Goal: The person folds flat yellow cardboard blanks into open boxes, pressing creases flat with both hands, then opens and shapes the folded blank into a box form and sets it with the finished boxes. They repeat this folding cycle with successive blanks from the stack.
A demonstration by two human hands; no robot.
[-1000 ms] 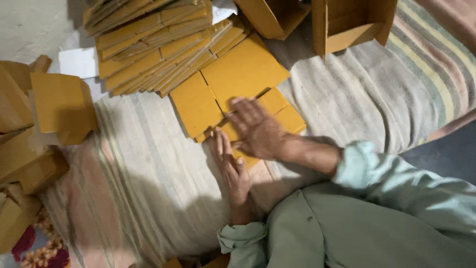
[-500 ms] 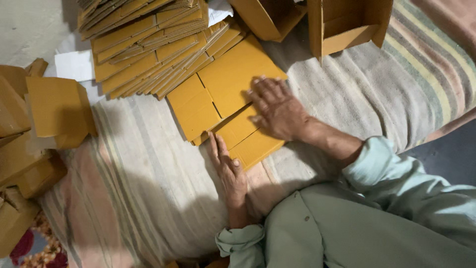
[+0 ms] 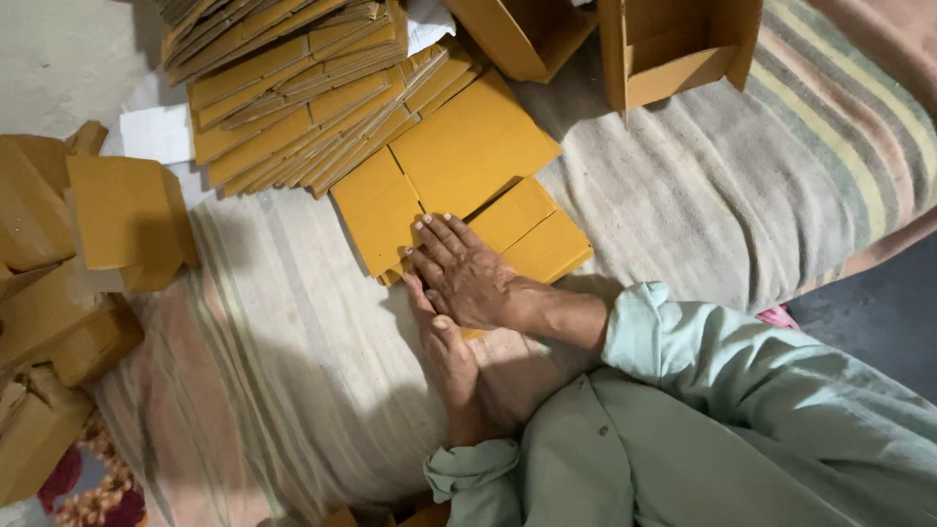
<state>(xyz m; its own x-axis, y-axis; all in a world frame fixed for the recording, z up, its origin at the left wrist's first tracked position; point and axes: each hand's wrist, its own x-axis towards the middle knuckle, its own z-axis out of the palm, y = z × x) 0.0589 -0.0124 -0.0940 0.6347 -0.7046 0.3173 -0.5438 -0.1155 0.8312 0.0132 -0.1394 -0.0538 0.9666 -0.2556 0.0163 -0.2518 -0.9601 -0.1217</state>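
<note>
A flat yellow cardboard box blank (image 3: pixel 468 156) lies unfolded on a striped blanket (image 3: pixel 264 361). My right hand (image 3: pixel 468 273) rests palm down on its near edge, fingers spread and pointing to the far left. My left hand (image 3: pixel 444 356) lies flat just below it, partly under the right hand, with its fingertips at the blank's near corner. Neither hand grips anything. Two folded flaps (image 3: pixel 537 234) lie flat to the right of my right hand. Pale green sleeves cover both arms.
A fanned stack of flat yellow blanks (image 3: pixel 293 98) lies at the back left. Assembled open boxes (image 3: pixel 673 49) stand at the back right, and more folded boxes (image 3: pixel 107 215) are piled at the left. White paper (image 3: pixel 156 132) lies by the stack.
My right hand slid from the blank's right flaps back to the left and now lies over the fingers of my left hand. The left hand stayed in place.
</note>
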